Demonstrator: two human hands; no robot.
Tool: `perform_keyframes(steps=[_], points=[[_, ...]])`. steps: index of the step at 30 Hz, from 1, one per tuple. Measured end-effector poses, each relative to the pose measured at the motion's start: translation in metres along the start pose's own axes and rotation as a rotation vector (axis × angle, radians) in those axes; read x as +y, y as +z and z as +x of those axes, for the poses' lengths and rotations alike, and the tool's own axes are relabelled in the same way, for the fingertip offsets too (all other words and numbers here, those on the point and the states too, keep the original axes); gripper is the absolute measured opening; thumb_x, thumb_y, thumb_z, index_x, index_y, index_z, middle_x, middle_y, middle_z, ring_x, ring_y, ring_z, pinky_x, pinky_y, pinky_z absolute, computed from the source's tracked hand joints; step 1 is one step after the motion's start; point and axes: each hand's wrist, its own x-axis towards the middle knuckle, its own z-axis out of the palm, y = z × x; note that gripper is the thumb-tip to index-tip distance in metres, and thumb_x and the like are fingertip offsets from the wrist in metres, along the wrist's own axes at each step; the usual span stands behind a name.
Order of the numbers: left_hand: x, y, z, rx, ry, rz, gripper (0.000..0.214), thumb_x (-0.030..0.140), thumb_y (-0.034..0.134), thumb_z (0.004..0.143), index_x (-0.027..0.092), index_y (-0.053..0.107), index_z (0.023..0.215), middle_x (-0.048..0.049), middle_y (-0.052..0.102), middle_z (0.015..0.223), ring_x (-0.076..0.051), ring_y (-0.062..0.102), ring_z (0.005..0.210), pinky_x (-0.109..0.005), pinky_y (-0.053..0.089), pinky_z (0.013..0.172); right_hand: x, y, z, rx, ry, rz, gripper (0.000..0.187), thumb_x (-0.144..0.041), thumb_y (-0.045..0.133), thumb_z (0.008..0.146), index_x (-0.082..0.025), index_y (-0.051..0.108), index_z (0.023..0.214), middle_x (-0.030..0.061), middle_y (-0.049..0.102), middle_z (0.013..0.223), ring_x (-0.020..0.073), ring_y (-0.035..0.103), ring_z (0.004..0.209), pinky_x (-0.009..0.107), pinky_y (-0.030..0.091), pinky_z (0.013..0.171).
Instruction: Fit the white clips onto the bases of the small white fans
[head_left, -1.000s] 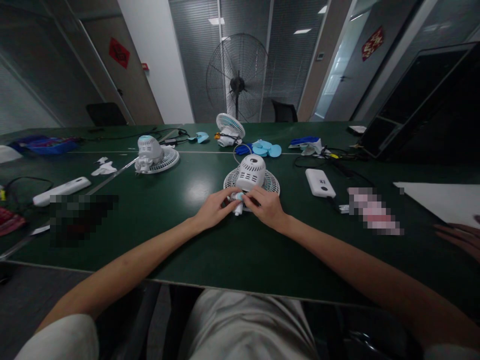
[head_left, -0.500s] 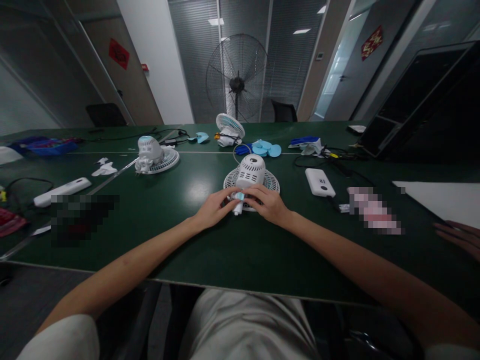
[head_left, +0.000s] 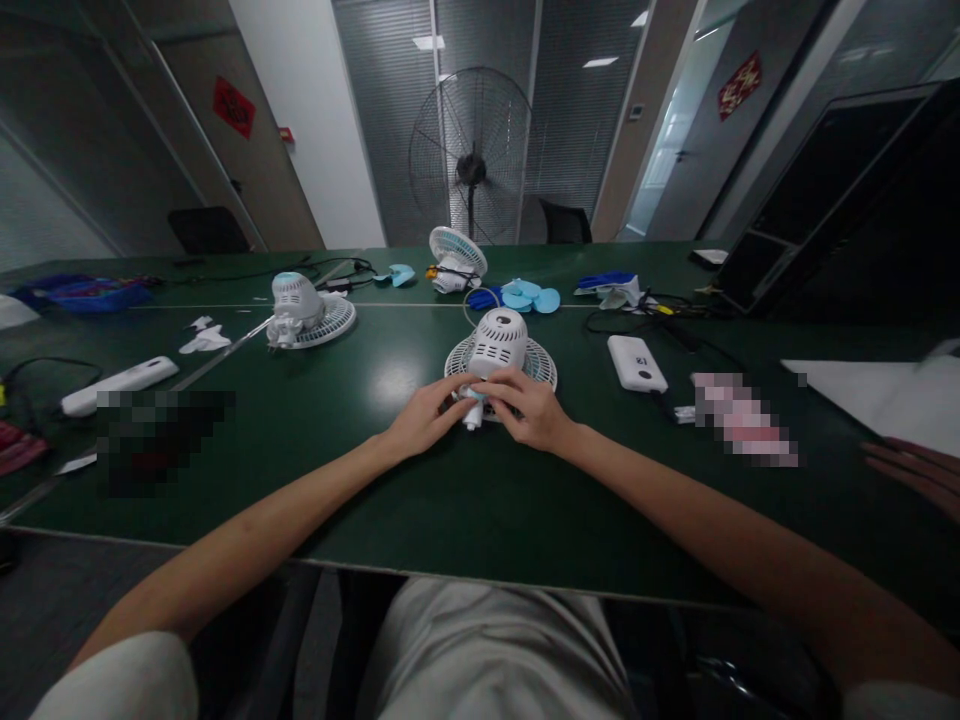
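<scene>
A small white desk fan (head_left: 498, 346) lies grille-down on the green table (head_left: 465, 500), its motor housing pointing up. My left hand (head_left: 425, 414) and my right hand (head_left: 529, 406) meet at the fan's near side. Both pinch a small white and light-blue part (head_left: 472, 407) at the base of the fan. The fingers of both hands are curled around that part, which they largely hide.
A second white fan (head_left: 301, 310) lies at the left, a third (head_left: 454, 259) further back with blue blades (head_left: 531, 296) beside it. A white power bank (head_left: 636, 362) sits right of the hands, a white power strip (head_left: 118, 385) at the left. Another person's fingers (head_left: 907, 470) rest at the right edge. A large floor fan (head_left: 470, 156) stands behind the table.
My right hand's fingers shifted slightly over the small part, and the view drifted a little. The fan has stayed in place.
</scene>
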Motion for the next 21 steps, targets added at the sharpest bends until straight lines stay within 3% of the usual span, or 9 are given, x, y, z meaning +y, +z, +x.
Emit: perform_keyframes(steps=[5,9,13,17,21], points=[[0.000,-0.001,0.000,0.008,0.007,0.014,0.043,0.046,0.050,0.106,0.021,0.057,0.141,-0.0081,0.071,0.116,-0.018,0.066,0.086,-0.030,0.053,0.076,0.005,0.000,0.000,-0.038,-0.037,-0.077,0.038,-0.020,0.050,0.104,-0.027,0.056,0.141,0.0095,0.063,0.124,0.0236,0.066,0.107,0.038,0.063,0.079],[0.000,0.000,0.000,0.006,0.000,0.011,0.043,0.046,0.052,0.105,0.022,0.058,0.140,-0.0072,0.071,0.115,-0.017,0.066,0.082,-0.030,0.054,0.076,0.001,0.004,0.004,0.037,0.016,-0.122,0.018,-0.030,0.054,0.105,-0.019,0.067,0.112,0.0095,0.067,0.106,0.0216,0.067,0.094,0.035,0.060,0.074],[0.000,0.001,0.000,0.009,-0.011,0.012,0.044,0.047,0.053,0.104,0.021,0.058,0.139,-0.0071,0.072,0.112,-0.017,0.066,0.082,-0.029,0.054,0.074,-0.006,0.006,0.005,0.039,0.041,-0.160,0.020,-0.029,0.052,0.105,-0.018,0.067,0.096,0.0086,0.066,0.099,0.0194,0.066,0.085,0.033,0.058,0.069],[-0.001,0.000,0.000,-0.001,-0.004,0.009,0.043,0.047,0.051,0.105,0.021,0.059,0.139,-0.0079,0.072,0.115,-0.018,0.067,0.086,-0.030,0.054,0.077,-0.005,0.002,0.002,0.043,0.027,-0.079,0.016,-0.026,0.055,0.102,-0.020,0.065,0.113,0.0099,0.065,0.112,0.0216,0.067,0.096,0.034,0.061,0.073],[-0.004,0.000,0.000,-0.004,0.010,0.010,0.045,0.046,0.050,0.106,0.021,0.056,0.143,-0.0091,0.071,0.122,-0.020,0.068,0.092,-0.031,0.054,0.081,0.004,-0.005,-0.001,-0.016,-0.061,-0.038,0.038,-0.021,0.053,0.102,-0.024,0.054,0.141,0.0119,0.059,0.131,0.0248,0.064,0.114,0.038,0.064,0.081]])
